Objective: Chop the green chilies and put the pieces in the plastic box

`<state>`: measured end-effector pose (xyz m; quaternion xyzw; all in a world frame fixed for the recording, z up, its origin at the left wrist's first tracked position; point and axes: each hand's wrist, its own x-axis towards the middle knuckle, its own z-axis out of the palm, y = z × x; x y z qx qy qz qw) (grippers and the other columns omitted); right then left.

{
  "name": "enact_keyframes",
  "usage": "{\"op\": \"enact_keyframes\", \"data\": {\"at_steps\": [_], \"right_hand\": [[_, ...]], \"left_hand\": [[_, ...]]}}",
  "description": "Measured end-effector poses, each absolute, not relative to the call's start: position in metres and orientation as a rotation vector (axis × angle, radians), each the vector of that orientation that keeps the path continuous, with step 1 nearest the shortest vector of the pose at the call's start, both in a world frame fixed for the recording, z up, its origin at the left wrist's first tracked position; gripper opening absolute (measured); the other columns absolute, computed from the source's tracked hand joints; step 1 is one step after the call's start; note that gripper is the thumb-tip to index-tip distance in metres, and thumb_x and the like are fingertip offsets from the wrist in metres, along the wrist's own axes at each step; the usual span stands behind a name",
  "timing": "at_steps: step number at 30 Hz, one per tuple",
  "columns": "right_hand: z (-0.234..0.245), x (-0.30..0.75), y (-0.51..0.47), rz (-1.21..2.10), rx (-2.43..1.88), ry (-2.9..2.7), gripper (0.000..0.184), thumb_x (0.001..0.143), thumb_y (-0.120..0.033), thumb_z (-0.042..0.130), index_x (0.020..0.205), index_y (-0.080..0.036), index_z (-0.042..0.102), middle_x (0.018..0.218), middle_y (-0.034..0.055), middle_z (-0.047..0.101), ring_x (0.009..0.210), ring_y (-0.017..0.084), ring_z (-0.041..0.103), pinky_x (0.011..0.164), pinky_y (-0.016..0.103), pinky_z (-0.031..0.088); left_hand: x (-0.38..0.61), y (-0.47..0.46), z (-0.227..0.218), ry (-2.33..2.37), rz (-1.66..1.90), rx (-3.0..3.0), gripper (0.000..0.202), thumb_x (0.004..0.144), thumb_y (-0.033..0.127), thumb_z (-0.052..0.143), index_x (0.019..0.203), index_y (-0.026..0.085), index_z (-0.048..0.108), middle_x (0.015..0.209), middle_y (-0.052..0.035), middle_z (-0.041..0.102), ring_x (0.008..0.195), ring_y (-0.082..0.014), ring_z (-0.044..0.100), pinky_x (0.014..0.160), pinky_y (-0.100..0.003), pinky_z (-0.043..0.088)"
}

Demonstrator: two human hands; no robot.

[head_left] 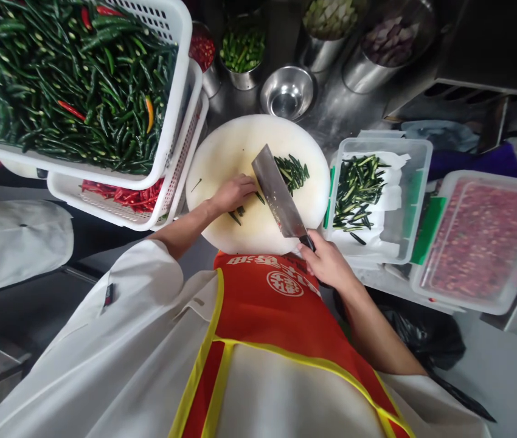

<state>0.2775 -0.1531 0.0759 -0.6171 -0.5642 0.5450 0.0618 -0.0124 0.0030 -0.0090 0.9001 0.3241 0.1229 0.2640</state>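
Observation:
A wide cleaver [279, 198] slants across the round white cutting board [215, 146], its handle in my closed right hand [326, 258] at the board's near edge. My left hand [235, 193] rests on the board to the left of the blade, fingers curled down over a green chili [260, 197] whose end pokes out toward the blade. Dark chili pieces [235, 217] lie just below that hand. Beyond the blade, to its right, sits a pile of cut green chili strips [292, 173]. One thin stem [196, 184] lies at the board's left side.
At the left, a white basket of green chilies [98, 85] is stacked over one with red chilies [126, 193]. Right of the board stands a clear tub [407, 201] with chili strips; farther right, a lidded meat box [482, 237]. A steel bowl [287, 91] and several filled containers stand behind.

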Motion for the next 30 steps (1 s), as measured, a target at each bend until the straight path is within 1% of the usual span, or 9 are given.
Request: {"op": "enact_keyframes", "data": {"at_steps": [5,9,16,20,23,25,27,30], "right_hand": [[0.087,0.284,-0.134,1.838,-1.831,-1.653,0.027,0.095,-0.042,0.045,0.116,-0.025,0.049,0.049,-0.0075,0.053,0.043,0.02,0.058,0.05,0.028,0.044],[0.098,0.3,-0.129,1.998,-1.834,-1.598,0.024,0.095,-0.043,0.045,0.111,-0.026,0.049,0.054,-0.0065,0.055,0.042,0.019,0.058,0.043,0.026,0.042],[0.108,0.299,-0.118,1.979,-1.93,-1.716,0.021,0.094,-0.041,0.047,0.108,-0.026,0.047,0.053,-0.0071,0.055,0.041,0.017,0.058,0.044,0.025,0.042],[0.111,0.299,-0.112,2.02,-1.893,-1.751,0.018,0.094,-0.04,0.046,0.105,-0.026,0.047,0.051,-0.0072,0.055,0.042,0.018,0.058,0.044,0.026,0.042],[0.102,0.29,-0.111,1.993,-1.866,-1.729,0.017,0.093,-0.039,0.047,0.105,-0.026,0.048,0.049,-0.0068,0.055,0.04,0.019,0.057,0.044,0.026,0.04],[0.088,0.276,-0.11,1.882,-1.863,-1.708,0.018,0.092,-0.038,0.047,0.105,-0.026,0.048,0.049,-0.0065,0.054,0.04,0.019,0.056,0.044,0.026,0.039],[0.071,0.26,-0.106,1.745,-1.851,-1.725,0.018,0.091,-0.036,0.047,0.105,-0.025,0.049,0.047,-0.0064,0.053,0.042,0.019,0.056,0.048,0.027,0.04],[0.053,0.251,-0.1,1.737,-1.79,-1.651,0.017,0.092,-0.038,0.046,0.103,-0.025,0.048,0.048,-0.0074,0.053,0.042,0.019,0.057,0.05,0.028,0.042]], "left_hand": [[-0.013,0.009,-0.011,0.792,0.386,2.436,0.034,0.102,0.031,0.04,0.099,0.019,0.071,0.108,-0.0126,0.069,0.098,-0.0216,0.062,0.09,-0.038,0.05],[-0.012,0.006,-0.014,0.814,0.451,2.42,0.034,0.102,0.03,0.039,0.098,0.018,0.071,0.108,-0.0136,0.068,0.1,-0.0222,0.062,0.09,-0.038,0.05],[-0.01,0.006,-0.018,0.82,0.477,2.38,0.033,0.102,0.03,0.04,0.098,0.019,0.071,0.108,-0.0123,0.069,0.099,-0.0211,0.062,0.092,-0.037,0.05],[-0.01,0.005,-0.016,0.842,0.461,2.366,0.034,0.102,0.03,0.039,0.096,0.019,0.071,0.108,-0.0122,0.069,0.1,-0.0211,0.062,0.092,-0.037,0.05],[-0.009,0.006,-0.015,0.868,0.401,2.349,0.034,0.102,0.031,0.038,0.097,0.02,0.071,0.11,-0.0118,0.068,0.103,-0.0216,0.061,0.095,-0.038,0.049],[-0.009,0.007,-0.014,0.876,0.364,2.339,0.033,0.101,0.031,0.039,0.098,0.021,0.071,0.111,-0.012,0.068,0.104,-0.0222,0.061,0.096,-0.039,0.049],[-0.008,0.008,-0.012,0.876,0.342,2.33,0.032,0.1,0.031,0.04,0.099,0.021,0.071,0.112,-0.0126,0.068,0.106,-0.0226,0.062,0.098,-0.04,0.049],[-0.009,0.006,-0.006,0.875,0.327,2.327,0.03,0.1,0.03,0.042,0.099,0.02,0.071,0.112,-0.0131,0.068,0.106,-0.0224,0.062,0.098,-0.04,0.05]]}}
